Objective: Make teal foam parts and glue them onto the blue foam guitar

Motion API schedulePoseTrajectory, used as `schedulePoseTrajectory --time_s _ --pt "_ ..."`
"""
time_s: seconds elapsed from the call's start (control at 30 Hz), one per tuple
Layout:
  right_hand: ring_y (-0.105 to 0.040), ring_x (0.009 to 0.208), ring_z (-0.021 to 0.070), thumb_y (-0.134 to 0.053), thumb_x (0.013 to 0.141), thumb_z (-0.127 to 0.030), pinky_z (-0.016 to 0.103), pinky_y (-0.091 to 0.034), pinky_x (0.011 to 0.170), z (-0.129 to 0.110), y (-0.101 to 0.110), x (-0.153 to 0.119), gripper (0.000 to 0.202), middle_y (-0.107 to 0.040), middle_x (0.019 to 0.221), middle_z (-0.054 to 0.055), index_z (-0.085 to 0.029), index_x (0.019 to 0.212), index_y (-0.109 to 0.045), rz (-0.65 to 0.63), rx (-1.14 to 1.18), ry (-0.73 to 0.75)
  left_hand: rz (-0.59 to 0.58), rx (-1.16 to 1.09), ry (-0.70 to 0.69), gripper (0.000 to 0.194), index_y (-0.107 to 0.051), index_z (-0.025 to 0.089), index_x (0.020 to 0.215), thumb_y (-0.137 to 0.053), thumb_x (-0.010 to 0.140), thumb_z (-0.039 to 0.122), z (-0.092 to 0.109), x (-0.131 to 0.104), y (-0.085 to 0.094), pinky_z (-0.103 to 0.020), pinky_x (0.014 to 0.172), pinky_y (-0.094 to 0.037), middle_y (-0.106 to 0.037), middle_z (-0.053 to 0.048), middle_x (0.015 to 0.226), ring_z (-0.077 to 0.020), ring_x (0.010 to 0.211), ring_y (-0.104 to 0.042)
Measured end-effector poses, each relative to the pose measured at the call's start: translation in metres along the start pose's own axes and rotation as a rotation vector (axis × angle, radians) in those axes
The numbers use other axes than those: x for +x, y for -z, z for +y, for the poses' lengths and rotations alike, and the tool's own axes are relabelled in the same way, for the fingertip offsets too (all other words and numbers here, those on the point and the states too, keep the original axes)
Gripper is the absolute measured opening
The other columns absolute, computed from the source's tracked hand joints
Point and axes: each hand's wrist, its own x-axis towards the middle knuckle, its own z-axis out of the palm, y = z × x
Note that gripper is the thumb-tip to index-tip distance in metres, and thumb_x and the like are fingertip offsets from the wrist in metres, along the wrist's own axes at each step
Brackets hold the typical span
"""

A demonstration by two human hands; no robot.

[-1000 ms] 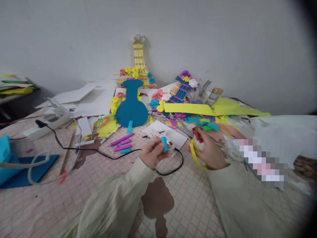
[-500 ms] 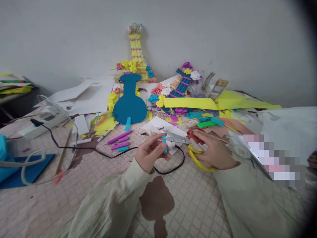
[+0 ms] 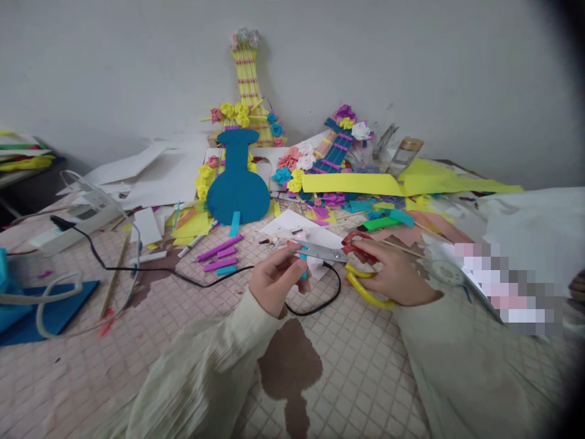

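Between thumb and fingers, my left hand (image 3: pixel 276 278) pinches a small light-blue strip (image 3: pixel 304 268). My right hand (image 3: pixel 404 274) grips scissors (image 3: pixel 326 251) with one red and one yellow handle loop. Their blades point left and lie at the top end of the strip, close to my left fingertips. Whether the blades are cutting into it I cannot make out. Beyond my left hand, several purple strips (image 3: pixel 219 249) and a light-blue one (image 3: pixel 226 270) lie on the table. Behind them a dark-blue guitar-shaped cutout (image 3: pixel 238 195) leans up, a light-blue tab at its lower edge.
A black cable (image 3: pixel 183 277) runs across the tabletop beneath my hands. Flower-decorated paper guitars (image 3: pixel 248 79) lean on the wall. Yellow sheets (image 3: pixel 351 184), a green marker (image 3: pixel 381 223) and a glass jar (image 3: pixel 406 155) are at the back right. A power strip (image 3: pixel 77 228) lies left.
The camera view has tilted slightly, so the scene sits a little higher. Both hands keep nearly the same pose, with the scissors still at the top of the light-blue strip.
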Motion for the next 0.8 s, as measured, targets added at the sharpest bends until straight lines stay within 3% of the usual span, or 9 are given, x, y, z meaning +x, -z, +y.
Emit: schedulePoseTrajectory --time_s 0.27,0.8 --pt "-0.062 0.065 0.0197 -0.059 0.068 -0.037 0.030 -0.049 0.056 0.0008 -0.0009 -0.0006 0.032 -0.070 0.081 0.008 -0.016 0.092 -0.061 0.000 0.021 -0.029 -0.007 0.072 -0.028 0.029 -0.059 0.010 0.090 -0.063 0.068 0.028 -0.0007 0.0010 0.0000 -0.023 0.040 -0.035 -0.052 0.003 0.054 -0.0084 0.040 -0.048" --pt "-0.060 0.061 0.0178 -0.061 0.068 -0.035 0.027 -0.047 0.053 -0.0019 -0.0006 -0.0011 0.031 -0.069 0.076 0.008 -0.014 0.091 -0.064 0.000 -0.018 -0.045 -0.037 0.134 -0.011 0.019 -0.058 0.013 0.068 -0.061 0.070 0.031 0.0037 0.0006 -0.0005 -0.022 0.042 -0.036 -0.051 0.002 0.053 -0.0077 0.042 -0.048"
